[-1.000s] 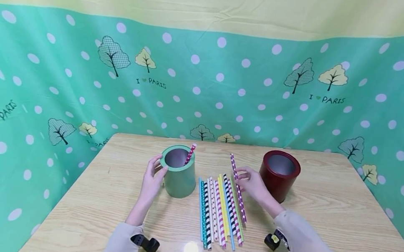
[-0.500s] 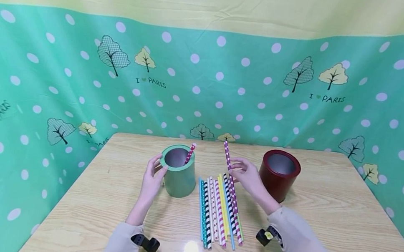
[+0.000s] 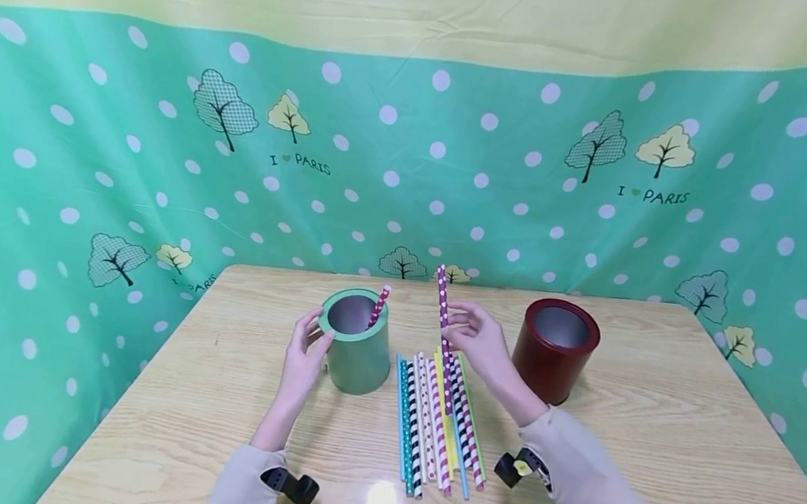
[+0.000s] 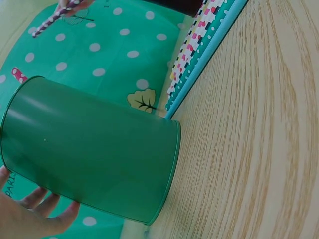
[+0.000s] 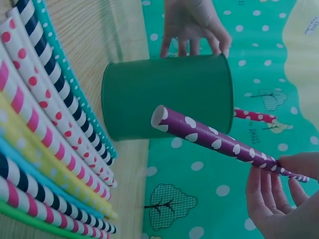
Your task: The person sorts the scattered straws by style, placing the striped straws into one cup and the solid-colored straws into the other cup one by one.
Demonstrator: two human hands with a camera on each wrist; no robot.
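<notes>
In the head view, my left hand (image 3: 303, 357) holds the left side of a green can (image 3: 359, 364), thumb at the front of its rim and fingers along its side. A dark pink straw with white dots (image 3: 379, 308) leans inside, its top above the rim. My right hand (image 3: 479, 341) pinches a purple straw with white hearts (image 5: 214, 137) between thumb and fingers. That straw stands steeply tilted above the row of paper straws (image 3: 427, 431), its lower end overlapping them in the head view. In the right wrist view, its open lower end appears in front of the can.
A dark red can (image 3: 557, 355) stands on the wooden table (image 3: 653, 434), just right of my right hand. The straws on the table are striped, dotted and plain, lying side by side. A green and yellow curtain (image 3: 416, 153) hangs behind the table's back edge.
My right hand has lifted the purple straw from the right side of the row and carried it up and left, over the other straws. My left hand stays at the green can.
</notes>
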